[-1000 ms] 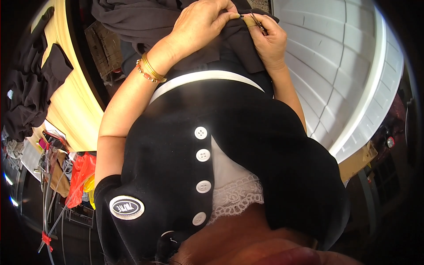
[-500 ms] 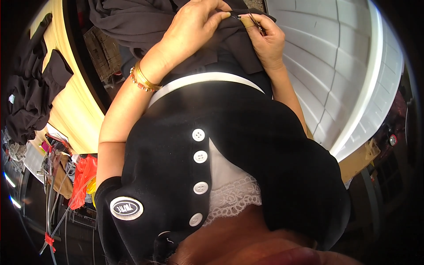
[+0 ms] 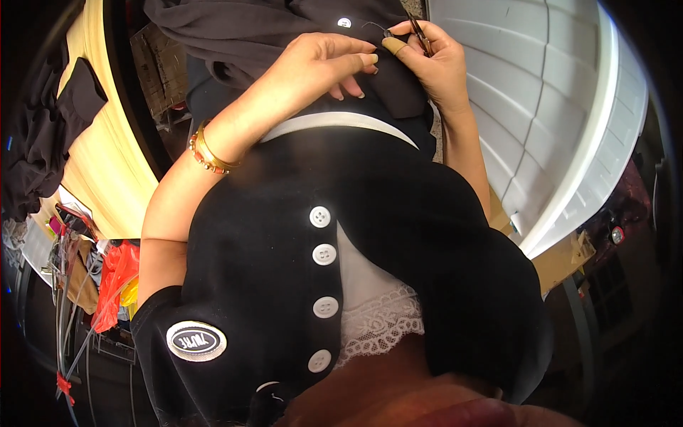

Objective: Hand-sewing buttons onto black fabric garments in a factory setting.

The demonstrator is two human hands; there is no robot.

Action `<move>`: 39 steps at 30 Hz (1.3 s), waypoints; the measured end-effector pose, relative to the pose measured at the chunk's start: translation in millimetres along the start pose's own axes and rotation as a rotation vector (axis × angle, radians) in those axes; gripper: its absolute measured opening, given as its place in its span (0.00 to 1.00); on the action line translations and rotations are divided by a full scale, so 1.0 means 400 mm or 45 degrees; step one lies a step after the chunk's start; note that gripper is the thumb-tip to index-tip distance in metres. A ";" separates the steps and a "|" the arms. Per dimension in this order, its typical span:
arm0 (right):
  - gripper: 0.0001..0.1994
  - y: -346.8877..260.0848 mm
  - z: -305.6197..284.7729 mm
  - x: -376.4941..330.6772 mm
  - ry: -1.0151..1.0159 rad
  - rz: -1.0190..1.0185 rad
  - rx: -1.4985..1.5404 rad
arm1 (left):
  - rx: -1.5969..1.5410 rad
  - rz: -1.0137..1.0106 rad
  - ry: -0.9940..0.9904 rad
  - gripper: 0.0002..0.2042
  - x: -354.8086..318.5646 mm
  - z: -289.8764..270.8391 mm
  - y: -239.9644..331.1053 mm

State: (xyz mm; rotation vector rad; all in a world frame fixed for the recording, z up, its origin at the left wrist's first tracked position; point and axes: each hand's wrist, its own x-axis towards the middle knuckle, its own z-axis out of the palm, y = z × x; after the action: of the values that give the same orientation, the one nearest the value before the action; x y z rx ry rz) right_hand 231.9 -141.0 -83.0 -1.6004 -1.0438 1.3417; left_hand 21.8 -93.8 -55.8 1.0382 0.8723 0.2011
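Both my hands work at the top of the view on a dark grey garment (image 3: pixel 242 32) that lies across my lap and carries a small white button (image 3: pixel 344 22). My left hand (image 3: pixel 324 62), with gold bangles on its wrist, presses and pinches the dark fabric just below the button. My right hand (image 3: pixel 435 62) is closed around small metal snips (image 3: pixel 421 34), with a tan cover on its thumb tip. A thin thread (image 3: pixel 373 25) runs from the fabric toward the snips. The two hands almost touch.
A yellow table (image 3: pixel 121 164) with dark cloth pieces (image 3: pixel 43 135) stands to my left. A white ribbed panel (image 3: pixel 541 107) curves along the right. Red plastic and cluttered tools (image 3: pixel 114 285) lie at the lower left. My black buttoned top fills the centre.
My left hand's fingers have drawn back from the snips' tip and settled lower on the fabric. My right hand stays in place with the snips.
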 end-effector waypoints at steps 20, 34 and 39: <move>0.05 -0.199 0.097 -0.079 -0.218 0.209 0.934 | -0.134 0.442 0.260 0.12 -0.117 0.002 0.083; 0.08 -0.231 0.156 -0.044 -0.411 0.258 0.937 | -0.235 0.711 0.578 0.09 -0.148 -0.020 0.075; 0.12 -0.264 0.114 -0.046 -0.343 -0.272 0.079 | 0.141 0.835 0.663 0.07 -0.146 -0.043 0.076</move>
State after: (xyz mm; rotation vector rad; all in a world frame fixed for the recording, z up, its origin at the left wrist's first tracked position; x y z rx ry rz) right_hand 174.2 -118.1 15.4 -1.2462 -1.2814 1.4517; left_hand -21.6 -97.4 -3.5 1.3818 0.9841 1.0196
